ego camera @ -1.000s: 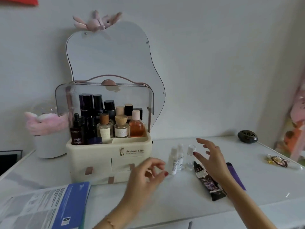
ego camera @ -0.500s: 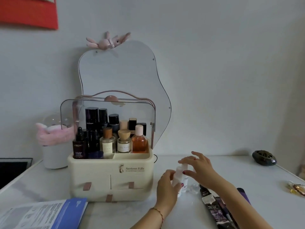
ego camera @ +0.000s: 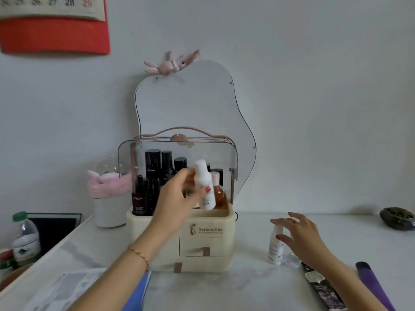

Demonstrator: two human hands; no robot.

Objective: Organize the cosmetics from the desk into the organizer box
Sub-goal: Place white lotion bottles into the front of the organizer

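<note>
A cream organizer box (ego camera: 208,243) with a raised clear lid stands at the middle of the desk, its top tray full of dark and amber bottles. My left hand (ego camera: 177,198) grips a small white bottle (ego camera: 204,185), held tilted over the tray's right front. A second small white bottle (ego camera: 275,245) stands on the desk to the right of the box. My right hand (ego camera: 301,236) rests around it with the fingers spread, fingertips touching its top. A dark tube (ego camera: 321,286) and a purple tube (ego camera: 372,283) lie at the lower right.
A mirror (ego camera: 195,104) leans on the wall behind the box. A white cup with a pink cloth (ego camera: 107,198) stands left of the box. A water bottle (ego camera: 23,239) is at the far left, papers (ego camera: 67,288) at the front left, a dark dish (ego camera: 396,218) at the far right.
My left hand lifted one white bottle from the desk up to the organizer's top tray. My right hand stayed by the other white bottle. The camera tilted upward.
</note>
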